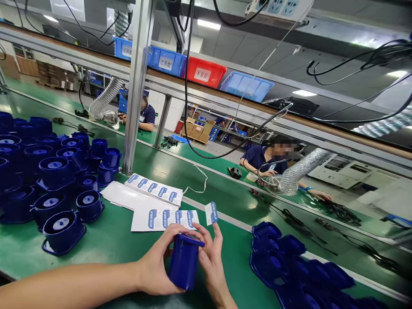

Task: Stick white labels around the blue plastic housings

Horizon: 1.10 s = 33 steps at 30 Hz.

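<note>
My left hand point(156, 262) is wrapped round a dark blue plastic housing point(184, 265), cylindrical with a flange at its top end, held above the green bench. Beside it is my right hand point(213, 257), its thumb close to the housing's right side. A blue-and-white sticker label point(211, 213) clings to a raised fingertip of that hand. Just beyond both hands lies a label sheet point(141, 219) with several labels, partly covered by my fingers. Another label sheet point(154, 189) and white backing paper point(120, 195) lie behind it.
Many blue housings point(61, 227) crowd the bench's left side; more blue housings point(268, 257) stand at right. A metal post point(137, 94) rises behind the sheets. Blue bins point(167, 60) and a red bin point(206, 71) sit on the shelf. Co-workers point(260, 159) sit across, near cables point(299, 223).
</note>
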Each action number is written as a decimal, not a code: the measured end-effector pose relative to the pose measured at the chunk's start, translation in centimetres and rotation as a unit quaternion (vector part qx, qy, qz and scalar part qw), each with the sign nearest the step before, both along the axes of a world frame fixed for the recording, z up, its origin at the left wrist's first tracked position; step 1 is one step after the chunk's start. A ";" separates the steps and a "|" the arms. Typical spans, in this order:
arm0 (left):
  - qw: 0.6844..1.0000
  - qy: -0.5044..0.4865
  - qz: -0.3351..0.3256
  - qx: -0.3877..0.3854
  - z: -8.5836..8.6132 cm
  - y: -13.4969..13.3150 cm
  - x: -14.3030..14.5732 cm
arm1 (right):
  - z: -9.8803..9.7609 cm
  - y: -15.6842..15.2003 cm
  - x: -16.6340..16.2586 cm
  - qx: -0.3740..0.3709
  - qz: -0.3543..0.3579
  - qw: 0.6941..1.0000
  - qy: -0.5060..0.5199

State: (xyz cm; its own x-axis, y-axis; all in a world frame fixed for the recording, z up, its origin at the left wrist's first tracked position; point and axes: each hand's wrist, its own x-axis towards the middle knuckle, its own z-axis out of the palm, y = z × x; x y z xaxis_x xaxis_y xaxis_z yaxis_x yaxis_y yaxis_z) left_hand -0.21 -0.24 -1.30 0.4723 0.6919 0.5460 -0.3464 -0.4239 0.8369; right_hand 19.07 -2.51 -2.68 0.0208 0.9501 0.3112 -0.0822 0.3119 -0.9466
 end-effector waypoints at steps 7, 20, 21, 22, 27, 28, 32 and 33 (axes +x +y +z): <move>0.991 0.020 0.034 0.125 0.5 -0.8 0.6 | 0.4 0.1 -1.7 0.083 -0.052 0.995 -0.032; 0.979 0.050 0.180 0.080 1.1 0.6 -0.8 | 0.9 -1.9 0.1 0.034 0.090 0.965 -0.242; 0.980 0.045 0.181 0.074 1.1 0.7 -0.9 | 1.2 -1.8 0.8 0.046 0.101 0.964 -0.243; 0.981 0.042 0.175 0.072 1.0 0.7 -1.0 | 1.5 -1.6 1.4 0.055 0.094 0.968 -0.224; 0.995 0.035 0.068 0.069 0.4 0.4 -0.6 | 1.7 0.0 0.7 0.056 -0.020 0.995 -0.075; 0.997 0.021 0.032 0.069 0.2 0.3 -0.3 | 1.6 0.1 0.0 0.052 -0.033 0.997 -0.054; 0.997 -0.046 -0.057 0.027 -0.3 -0.1 0.4 | 0.7 -0.4 -2.2 0.035 -0.029 0.999 -0.003; 0.997 -0.052 -0.058 0.008 -0.3 -0.1 0.5 | 0.6 -0.7 -2.4 0.036 -0.015 0.999 -0.022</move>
